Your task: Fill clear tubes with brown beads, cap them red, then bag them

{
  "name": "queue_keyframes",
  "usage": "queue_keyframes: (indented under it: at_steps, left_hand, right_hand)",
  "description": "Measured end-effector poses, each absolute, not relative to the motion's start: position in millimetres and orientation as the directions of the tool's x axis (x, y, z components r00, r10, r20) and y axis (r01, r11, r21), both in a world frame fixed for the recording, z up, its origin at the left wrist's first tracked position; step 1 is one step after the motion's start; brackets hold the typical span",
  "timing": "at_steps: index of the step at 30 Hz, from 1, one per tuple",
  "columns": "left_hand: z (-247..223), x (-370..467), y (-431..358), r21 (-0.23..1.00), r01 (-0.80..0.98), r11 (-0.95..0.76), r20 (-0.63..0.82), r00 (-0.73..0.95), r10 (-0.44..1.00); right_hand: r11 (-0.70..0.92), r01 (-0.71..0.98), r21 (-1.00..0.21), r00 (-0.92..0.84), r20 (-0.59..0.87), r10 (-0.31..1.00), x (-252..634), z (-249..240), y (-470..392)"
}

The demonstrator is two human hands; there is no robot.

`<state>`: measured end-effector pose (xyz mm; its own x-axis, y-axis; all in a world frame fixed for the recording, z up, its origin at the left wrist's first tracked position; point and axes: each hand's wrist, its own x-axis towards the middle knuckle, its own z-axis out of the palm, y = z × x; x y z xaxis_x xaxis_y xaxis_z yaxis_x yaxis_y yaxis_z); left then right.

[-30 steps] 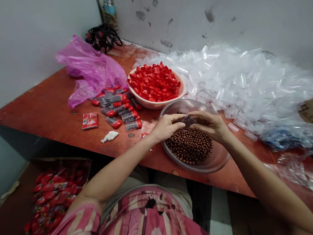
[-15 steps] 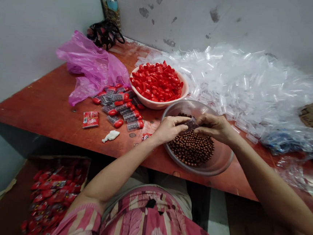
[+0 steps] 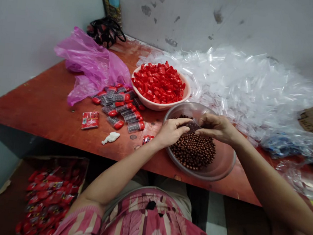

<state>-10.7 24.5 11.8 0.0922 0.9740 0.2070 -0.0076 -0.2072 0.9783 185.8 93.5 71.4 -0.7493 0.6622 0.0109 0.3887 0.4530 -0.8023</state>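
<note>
A small clear plastic container (image 3: 193, 126) with dark contents is held between my two hands, above a translucent bowl (image 3: 224, 169). My left hand (image 3: 172, 132) pinches it between thumb and fingers from the left. From the right, my right hand (image 3: 217, 128) has its fingers closed at the container's other end; whether they also hold a bead is too small to tell. Below them, brown round beads (image 3: 193, 152) lie heaped in the bowl. Just behind stands a pale pink bowl (image 3: 186, 94) full of red plastic caps (image 3: 159, 82).
Filled containers with red caps (image 3: 123, 107) lie left of the bowls, near a pink plastic bag (image 3: 92, 62), a red packet (image 3: 90, 120) and a white scrap (image 3: 111, 138). Clear plastic containers (image 3: 247, 85) are heaped behind. A box of red-capped items (image 3: 52, 196) stands below the table.
The view has shifted slightly. Both hands stay over the bead bowl with the container between them; only small finger movements show.
</note>
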Motion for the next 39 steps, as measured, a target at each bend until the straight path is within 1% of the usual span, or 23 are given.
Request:
queue_keyframes:
  at_steps: [2,4,7,9,11,13,18,21,24,28,31,33,35,37,39]
  left_hand:
    - [10.6,-10.5,24.6,0.978,-0.026,-0.205,0.206,0.080,0.975]
    - [8.3,-10.1,25.3,0.981,-0.089,-0.172,0.178,0.067,0.982]
    - [6.3,-9.8,26.8,0.951,-0.306,-0.043,0.073,0.087,0.994]
    - [7.3,-10.1,27.5,0.891,-0.451,0.053,0.010,0.138,0.990]
    - [9.4,-10.6,27.7,0.840,-0.533,0.104,-0.016,0.168,0.986]
    - [11.4,-11.0,27.5,0.819,-0.563,0.110,-0.019,0.165,0.986]
    - [9.8,-10.4,27.3,0.812,-0.577,0.087,0.000,0.148,0.989]
    - [5.6,-9.0,28.1,0.823,-0.562,0.080,-0.005,0.133,0.991]
    - [2.4,-7.0,28.2,0.875,-0.484,0.037,0.019,0.111,0.994]
    - [2.6,-4.9,26.2,0.958,-0.266,-0.102,0.119,0.048,0.992]
    - [4.7,-5.1,24.5,0.981,-0.105,-0.162,0.166,0.034,0.986]
    - [6.2,-6.1,23.6,0.985,-0.029,-0.170,0.171,0.026,0.985]
    - [7.4,-7.4,22.5,0.985,0.002,-0.171,0.171,0.021,0.985]
    - [8.2,-8.1,21.5,0.985,-0.005,-0.173,0.174,0.014,0.985]
    - [8.1,-8.2,21.0,0.986,-0.023,-0.165,0.165,0.005,0.986]
  right_hand:
    - [0.421,0.392,-0.818,-0.737,-0.005,0.676,183.0,72.1,92.7]
    - [0.365,0.381,-0.850,-0.717,-0.023,0.697,179.4,73.0,92.1]
    - [0.269,0.344,-0.899,-0.672,-0.036,0.740,174.6,73.8,93.1]
    - [0.253,0.331,-0.909,-0.646,-0.023,0.763,172.8,73.6,95.1]
    - [0.267,0.329,-0.906,-0.642,-0.007,0.767,171.9,73.0,97.2]
    - [0.282,0.327,-0.902,-0.652,0.001,0.758,171.5,72.4,98.5]
    - [0.284,0.302,-0.910,-0.670,0.009,0.742,169.4,72.0,97.2]
    - [0.260,0.284,-0.923,-0.674,0.001,0.739,168.1,73.8,94.8]
    - [0.209,0.291,-0.934,-0.671,-0.044,0.740,168.8,75.6,93.9]
    - [0.061,0.237,-0.970,-0.675,-0.119,0.728,172.3,72.1,97.7]
    - [-0.010,0.210,-0.978,-0.688,-0.155,0.709,173.7,67.2,99.6]
    - [0.036,0.249,-0.968,-0.692,-0.152,0.706,173.6,66.4,97.7]
    - [0.167,0.310,-0.936,-0.694,-0.103,0.713,173.5,68.5,93.7]
    - [0.283,0.356,-0.891,-0.697,-0.051,0.715,173.5,71.8,89.9]
    - [0.296,0.360,-0.885,-0.703,-0.049,0.709,173.5,74.5,88.2]
